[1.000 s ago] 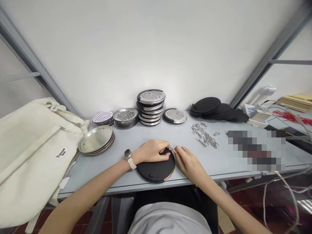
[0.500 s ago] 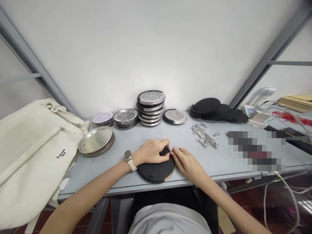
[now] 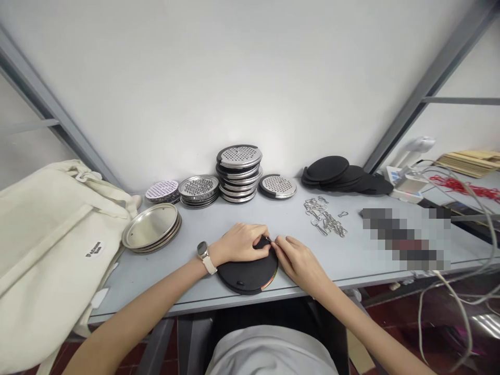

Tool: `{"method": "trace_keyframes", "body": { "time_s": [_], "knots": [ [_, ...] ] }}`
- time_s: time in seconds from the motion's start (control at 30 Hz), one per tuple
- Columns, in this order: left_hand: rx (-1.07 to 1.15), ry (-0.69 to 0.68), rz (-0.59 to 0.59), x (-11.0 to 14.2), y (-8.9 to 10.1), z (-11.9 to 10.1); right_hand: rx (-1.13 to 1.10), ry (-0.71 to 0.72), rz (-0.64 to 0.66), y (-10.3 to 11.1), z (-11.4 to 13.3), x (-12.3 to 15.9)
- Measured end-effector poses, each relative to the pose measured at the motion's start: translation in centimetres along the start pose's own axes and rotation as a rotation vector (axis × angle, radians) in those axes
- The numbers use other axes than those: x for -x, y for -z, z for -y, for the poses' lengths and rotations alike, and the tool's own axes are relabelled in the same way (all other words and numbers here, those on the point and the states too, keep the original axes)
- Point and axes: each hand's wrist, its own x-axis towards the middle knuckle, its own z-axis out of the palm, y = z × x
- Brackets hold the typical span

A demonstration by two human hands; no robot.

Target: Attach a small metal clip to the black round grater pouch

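A black round disc (image 3: 248, 274) lies flat near the table's front edge, with coloured layers showing at its right rim. My left hand (image 3: 240, 242), with a watch on its wrist, rests on the disc's top edge with fingers curled round a small black tab. My right hand (image 3: 297, 258) touches the same spot from the right, thumb and forefinger pinched on a small metal piece that I cannot make out clearly.
Behind stand a stack of perforated metal discs (image 3: 238, 172), more metal discs (image 3: 198, 189), shallow metal lids (image 3: 151, 227), black discs (image 3: 344, 174) and loose metal clips (image 3: 324, 217). A cream fabric bag (image 3: 47, 239) fills the left; cables (image 3: 461, 234) hang at right.
Both hands stay on the disc's top edge; my right fingers have closed in slightly toward the left thumb. The view has shifted a little.
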Motion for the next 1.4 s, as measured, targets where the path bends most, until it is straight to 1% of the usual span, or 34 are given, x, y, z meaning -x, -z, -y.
{"method": "trace_keyframes", "body": {
  "time_s": [0.57, 0.8, 1.1, 1.2, 1.4],
  "knots": [
    [0.103, -0.01, 0.05, -0.1, 0.08, 0.32, -0.028, -0.02, -0.01, 0.08, 0.13, 0.14],
    [0.14, -0.018, 0.091, 0.03, 0.31, 0.1, -0.088, -0.052, -0.014, 0.17, 0.01, 0.18],
    [0.119, -0.022, 0.076, 0.02, 0.16, 0.22, -0.118, -0.036, 0.029, 0.2, 0.04, 0.16],
    [0.105, -0.009, 0.069, 0.03, 0.04, 0.3, -0.119, -0.045, 0.032, 0.19, 0.03, 0.14],
    [0.09, 0.014, 0.055, -0.01, 0.0, 0.27, -0.086, -0.014, 0.017, 0.24, 0.06, 0.23]
  ]
}}
